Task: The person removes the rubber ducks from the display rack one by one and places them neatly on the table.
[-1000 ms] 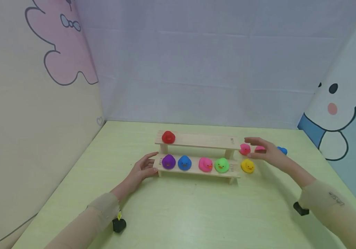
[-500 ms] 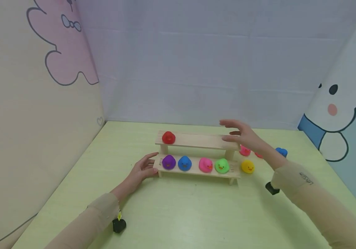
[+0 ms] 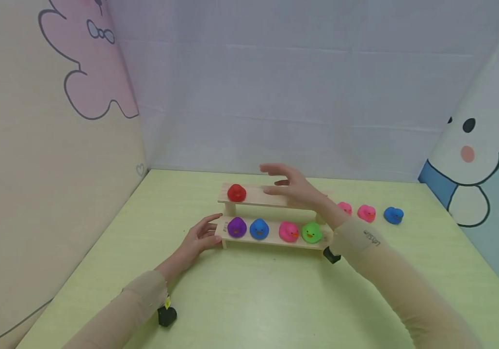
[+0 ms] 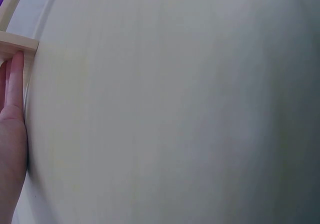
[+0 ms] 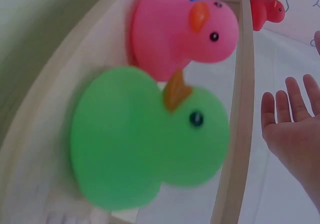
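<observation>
A two-tier wooden rack stands on the table. Its upper board carries a red rubber duck at the left end. Along the lower board sit a purple duck, a blue duck, a pink duck and a green duck. My left hand touches the rack's left end, its fingers extended at the wood in the left wrist view. Over the upper board, right of the red duck, my right hand hovers with fingers spread and nothing in them.
Right of the rack, two pink ducks and another blue duck lie on the pale table. The right sleeve crosses in front of the rack's right end. A white cloth hangs behind the table.
My right hand has moved left from above the loose ducks to above the upper board. Its forearm now hides the yellow duck. My left hand has stayed at the rack's left end.
</observation>
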Demonstrator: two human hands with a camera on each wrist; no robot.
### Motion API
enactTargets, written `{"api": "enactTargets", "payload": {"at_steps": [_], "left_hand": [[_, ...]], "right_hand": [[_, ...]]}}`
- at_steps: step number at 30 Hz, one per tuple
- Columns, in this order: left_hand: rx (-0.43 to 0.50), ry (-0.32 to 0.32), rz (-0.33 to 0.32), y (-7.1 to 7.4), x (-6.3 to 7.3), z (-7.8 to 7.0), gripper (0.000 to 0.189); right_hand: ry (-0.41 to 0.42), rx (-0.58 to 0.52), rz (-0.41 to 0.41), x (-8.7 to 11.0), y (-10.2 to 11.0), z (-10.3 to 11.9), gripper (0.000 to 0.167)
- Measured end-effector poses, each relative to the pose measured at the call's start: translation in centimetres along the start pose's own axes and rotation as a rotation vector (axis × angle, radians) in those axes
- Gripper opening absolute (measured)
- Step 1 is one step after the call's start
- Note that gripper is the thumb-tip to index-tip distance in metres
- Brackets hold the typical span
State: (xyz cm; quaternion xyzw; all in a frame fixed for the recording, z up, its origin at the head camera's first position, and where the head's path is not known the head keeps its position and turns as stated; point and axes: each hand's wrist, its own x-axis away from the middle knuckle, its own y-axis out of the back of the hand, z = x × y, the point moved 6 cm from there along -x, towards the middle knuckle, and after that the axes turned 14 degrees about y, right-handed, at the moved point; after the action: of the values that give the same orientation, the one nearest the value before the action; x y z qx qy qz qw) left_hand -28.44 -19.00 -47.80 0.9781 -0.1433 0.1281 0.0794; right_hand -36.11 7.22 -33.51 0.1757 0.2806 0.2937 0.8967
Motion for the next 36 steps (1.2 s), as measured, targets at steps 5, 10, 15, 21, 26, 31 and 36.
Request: {"api": "enactTargets", "payload": {"at_steps": [5,10,15,21,26,31,36], "left_hand": [[0.005,0.014,-0.01,0.0,-0.1,0.1,0.064],[-0.001,0.011,-0.007,0.0,-0.1,0.1,0.064],[0.012,0.003,-0.002,0.0,-0.2,0.2,0.064],[0.011,-0.001,0.001,0.0,-0.3,0.1,0.065],[0.003,0.005,0.001,0.1,-0.2,0.2,0.064],[0.011,-0.016,0.009,0.1,-0.2,0.2,0.064],[0.029,-0.037,0.018,0.1,-0.4,0.3,0.064]], "right_hand": [[0.015,-0.03,-0.017,-1.6,-1.9,0.1,0.06],[0.023,-0.058,-0.036,-2.8,-3.4,0.1,0.055],[0.036,-0.102,-0.038,-3.3,-4.9,0.1,0.053],[0.014,-0.098,-0.003,-3.1,-6.4,-0.4,0.047],[-0.02,-0.063,-0.002,-3.1,-6.9,-0.8,0.044],[-0.02,-0.03,0.008,-3.2,-6.9,-0.8,0.041],[-0.024,-0.022,0.047,-3.1,-6.8,-0.6,0.042]]}}
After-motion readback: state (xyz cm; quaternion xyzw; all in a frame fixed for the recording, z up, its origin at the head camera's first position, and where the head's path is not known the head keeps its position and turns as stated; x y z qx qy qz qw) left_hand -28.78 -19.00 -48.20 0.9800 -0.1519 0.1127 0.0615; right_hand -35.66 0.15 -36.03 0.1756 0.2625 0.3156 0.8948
